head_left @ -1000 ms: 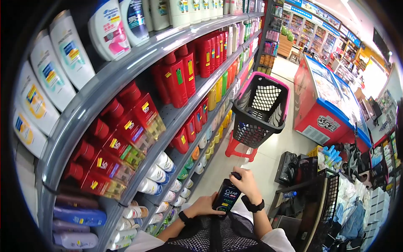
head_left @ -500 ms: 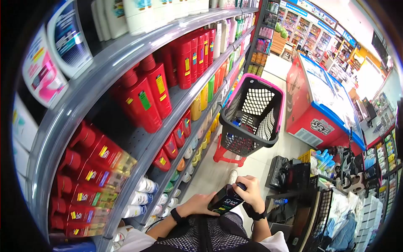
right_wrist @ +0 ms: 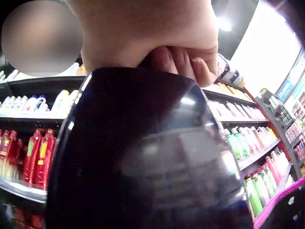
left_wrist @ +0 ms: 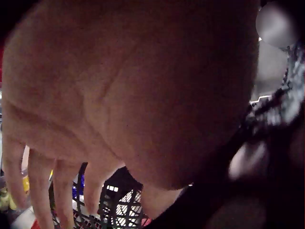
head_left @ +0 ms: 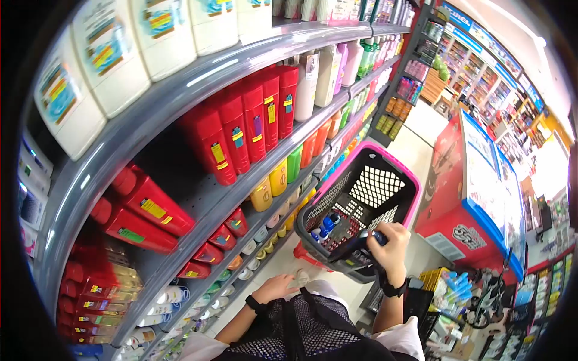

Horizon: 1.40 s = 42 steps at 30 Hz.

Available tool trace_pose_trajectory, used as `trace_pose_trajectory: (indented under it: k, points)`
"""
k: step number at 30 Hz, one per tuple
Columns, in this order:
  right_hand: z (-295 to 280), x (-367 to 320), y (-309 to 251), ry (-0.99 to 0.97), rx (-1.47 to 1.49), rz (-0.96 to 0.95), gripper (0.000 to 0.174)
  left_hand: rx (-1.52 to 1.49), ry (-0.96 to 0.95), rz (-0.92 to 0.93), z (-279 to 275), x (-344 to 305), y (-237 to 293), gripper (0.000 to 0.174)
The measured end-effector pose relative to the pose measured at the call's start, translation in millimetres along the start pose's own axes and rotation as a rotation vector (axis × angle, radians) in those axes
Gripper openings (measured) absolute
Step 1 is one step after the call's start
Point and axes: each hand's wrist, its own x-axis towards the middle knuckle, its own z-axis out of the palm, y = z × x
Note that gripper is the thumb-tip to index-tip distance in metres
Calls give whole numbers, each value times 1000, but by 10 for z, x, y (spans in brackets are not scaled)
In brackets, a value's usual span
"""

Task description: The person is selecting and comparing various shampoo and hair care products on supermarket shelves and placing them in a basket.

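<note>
My right hand [head_left: 392, 249] grips a black CLEAR shampoo bottle [head_left: 351, 249] by its top end, the fingers curled round it. The bottle lies over the near rim of a black shopping basket [head_left: 368, 165] with a pink edge. Close up in the right wrist view, the glossy dark bottle [right_wrist: 143, 152] hangs below the curled fingers. My left hand [head_left: 276, 289] holds nothing and hovers in front of my waist, left of the basket. In the left wrist view its fingers [left_wrist: 64, 191] are extended and spread.
Inside the basket lie some blue-and-white items [head_left: 326, 227]. A red stool [head_left: 303, 251] supports it. Along the left runs a grey shelf [head_left: 198, 210] packed with red bottles [head_left: 220, 141] and white ones [head_left: 108, 57]. A red freezer [head_left: 451, 231] with blue edges stands at the right.
The right hand has carried the shampoo bottle forward and right, from my waist to the basket. My left hand has let go of the bottle. The view has moved closer to the basket.
</note>
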Motion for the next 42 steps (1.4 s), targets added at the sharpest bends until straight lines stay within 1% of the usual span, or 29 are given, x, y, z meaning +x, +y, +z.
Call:
trace_pose_trajectory:
  k: [2,3,4,6,7,8,10,12,14,15,16,17,18,19,20,22,23,25,26,27,28,31,32,34,37,38,40,41,42]
  points:
    - [79,178,427,-22,-163,65,21,-1,-114,-35,219,192,-116,52]
    - [169,238,690,-47,-223,74,22,-33,-129,-84,326,303,-176,53]
    - [279,293,966,-70,-284,79,23,-46,-124,-100,340,370,-127,53]
    - [531,335,1470,-187,-408,116,25,-115,-123,-247,230,477,36,53]
    - [681,329,1689,-254,-448,142,27,-103,-105,-285,137,502,126,53]
    - [839,302,1907,-320,-490,167,28,-84,-7,-302,109,510,176,51]
    - [1164,148,2435,-461,-509,204,33,-146,112,-329,138,514,180,48]
    - [1504,-27,2875,-547,-473,240,36,-178,161,-392,175,458,193,47]
    - [1842,-233,3282,-565,-511,282,39,-214,204,-450,294,405,202,46]
    - [2000,-294,3489,-614,-487,358,41,-171,159,-489,374,376,200,46]
    - [2119,-325,3557,-649,-473,438,42,-122,108,-529,363,360,248,46]
    - [2223,-373,3619,-644,-455,457,42,-132,111,-546,369,351,312,46]
    - [2324,-423,3681,-638,-437,476,43,-175,64,-591,381,317,393,46]
    - [2498,-517,3818,-679,-442,526,44,-218,14,-633,384,305,451,46]
    - [2607,-546,3836,-692,-453,542,44,-227,14,-647,456,290,429,46]
    - [2795,-647,3846,-698,-447,554,43,-288,26,-652,621,207,374,46]
    - [2838,-669,3804,-721,-427,524,45,-297,23,-669,675,179,361,46]
    - [2991,-795,3786,-767,-397,488,46,-195,88,-673,737,128,351,46]
    - [3015,-805,3697,-783,-405,463,47,-204,92,-689,757,109,373,46]
    - [3079,-866,3661,-798,-348,465,48,-194,102,-702,780,90,402,45]
    - [3104,-867,3617,-808,-342,452,48,-182,116,-714,808,77,421,45]
    - [3162,-902,3530,-874,-357,548,52,-218,167,-709,932,32,455,45]
    - [3180,-925,3535,-873,-348,557,50,-226,174,-720,939,19,483,45]
    - [3195,-925,3543,-898,-312,506,47,-235,115,-801,926,-3,532,44]
    - [3259,-1001,3603,-896,-251,520,44,-259,201,-794,1063,-64,554,43]
    - [3293,-1045,3626,-859,-194,505,44,-266,221,-813,1108,-80,555,43]
    - [3268,-1047,3557,-902,-237,536,46,-271,211,-780,1173,-86,594,43]
    - [3194,-1036,3500,-924,-228,524,50,-279,240,-806,1216,-99,636,43]
    - [3094,-1047,3458,-946,-220,511,53,-278,227,-790,1257,-117,683,44]
